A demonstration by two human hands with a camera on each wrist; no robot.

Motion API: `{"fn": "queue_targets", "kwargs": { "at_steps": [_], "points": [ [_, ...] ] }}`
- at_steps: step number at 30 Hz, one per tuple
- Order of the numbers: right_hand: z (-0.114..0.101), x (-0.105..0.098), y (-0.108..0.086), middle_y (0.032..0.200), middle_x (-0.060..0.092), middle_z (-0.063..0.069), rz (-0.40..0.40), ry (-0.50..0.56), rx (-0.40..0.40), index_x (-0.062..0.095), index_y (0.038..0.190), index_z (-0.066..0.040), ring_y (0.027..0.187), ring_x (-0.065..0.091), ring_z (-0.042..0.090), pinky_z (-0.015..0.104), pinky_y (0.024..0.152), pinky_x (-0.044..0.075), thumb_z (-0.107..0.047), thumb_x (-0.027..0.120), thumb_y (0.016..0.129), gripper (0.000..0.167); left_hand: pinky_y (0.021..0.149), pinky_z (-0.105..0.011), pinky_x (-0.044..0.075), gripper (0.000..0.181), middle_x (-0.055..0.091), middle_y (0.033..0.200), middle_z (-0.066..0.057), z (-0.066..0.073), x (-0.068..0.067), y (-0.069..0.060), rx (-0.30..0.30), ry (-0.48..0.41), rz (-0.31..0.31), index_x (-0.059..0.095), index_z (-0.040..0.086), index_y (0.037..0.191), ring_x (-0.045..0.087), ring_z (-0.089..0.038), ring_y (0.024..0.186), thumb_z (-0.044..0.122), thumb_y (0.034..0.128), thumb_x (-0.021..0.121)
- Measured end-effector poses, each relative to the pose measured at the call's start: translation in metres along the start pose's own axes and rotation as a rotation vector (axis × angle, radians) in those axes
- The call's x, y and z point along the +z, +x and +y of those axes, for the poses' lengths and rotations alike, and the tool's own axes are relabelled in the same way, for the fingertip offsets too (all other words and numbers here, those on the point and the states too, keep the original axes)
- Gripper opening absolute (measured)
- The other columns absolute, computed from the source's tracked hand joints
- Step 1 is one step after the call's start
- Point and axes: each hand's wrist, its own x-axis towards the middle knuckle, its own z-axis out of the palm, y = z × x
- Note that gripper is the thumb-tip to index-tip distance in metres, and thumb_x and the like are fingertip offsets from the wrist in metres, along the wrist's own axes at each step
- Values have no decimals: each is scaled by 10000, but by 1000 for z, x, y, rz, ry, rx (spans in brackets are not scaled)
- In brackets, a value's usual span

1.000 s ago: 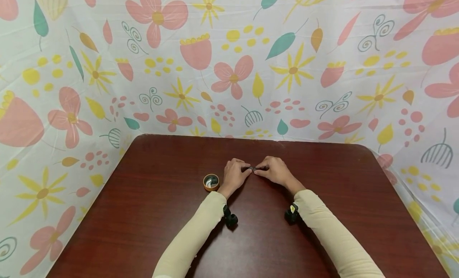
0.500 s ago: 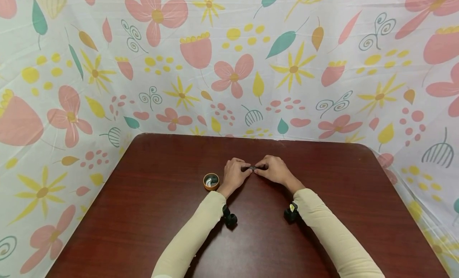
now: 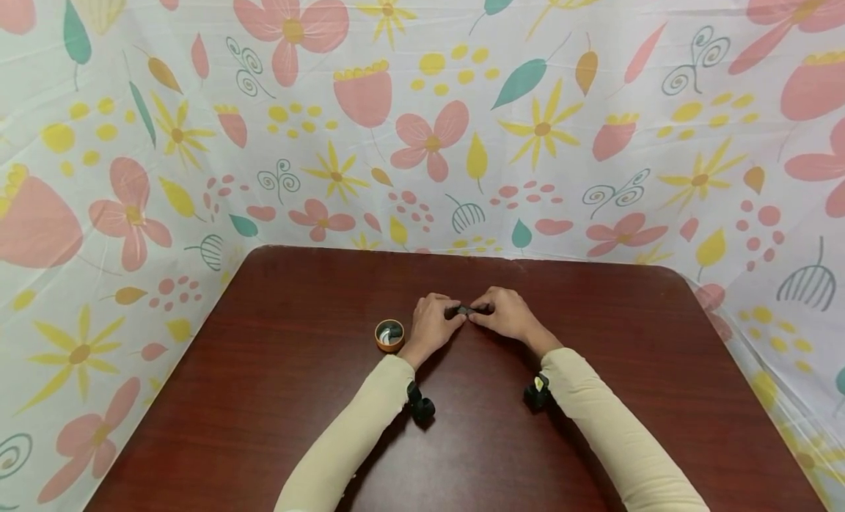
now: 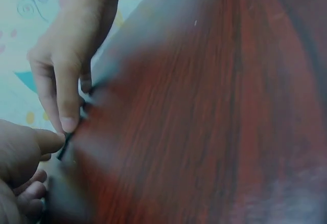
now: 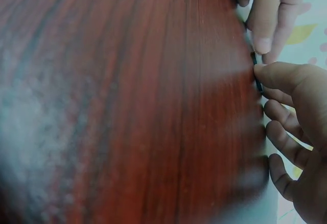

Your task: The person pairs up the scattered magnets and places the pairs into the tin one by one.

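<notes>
A small, thin dark piece lies low at the tabletop between my two hands; its exact kind is too small to tell. From the left, my left hand pinches its end between thumb and forefinger. My right hand grips the opposite end the same way. The left wrist view shows the dark piece as a narrow strip under the fingertips. In the right wrist view the thumb covers part of the dark piece, and the other fingers of the right hand hang loosely curled.
A small round orange-rimmed tin stands just left of my left hand, with dark pieces inside. The brown wooden table ends at a floral curtain behind and at both sides. Black wrist cameras hang below the sleeves.
The hands stay almost in place around the dark piece. My left wrist and forearm have dipped slightly leftward, with the left fingers shifting a little. The tin has not moved.
</notes>
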Motion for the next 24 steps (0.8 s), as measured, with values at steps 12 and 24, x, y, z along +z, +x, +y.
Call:
{"fn": "queue_targets", "kwargs": {
  "at_steps": [12, 24],
  "points": [
    [1, -2, 2, 1030, 688, 44, 3, 29, 0, 802, 1095, -102, 871, 626, 183, 402, 749, 536, -240, 793, 914, 228, 1086, -489, 455, 484, 592, 1447, -88, 24, -48, -19, 117, 6, -101, 637, 117, 1403, 518, -298, 1353, 391, 1005, 666],
    [2, -2, 4, 1015, 670, 30, -6, 28, 5, 784, 1147, -96, 889, 625, 183, 413, 785, 543, -266, 789, 916, 287, 1199, -579, 276, 756, 449, 1581, -103, -6, -98, -34, 211, 109, -228, 515, 144, 1521, 272, -322, 1532, 582, 929, 687]
  ]
}}
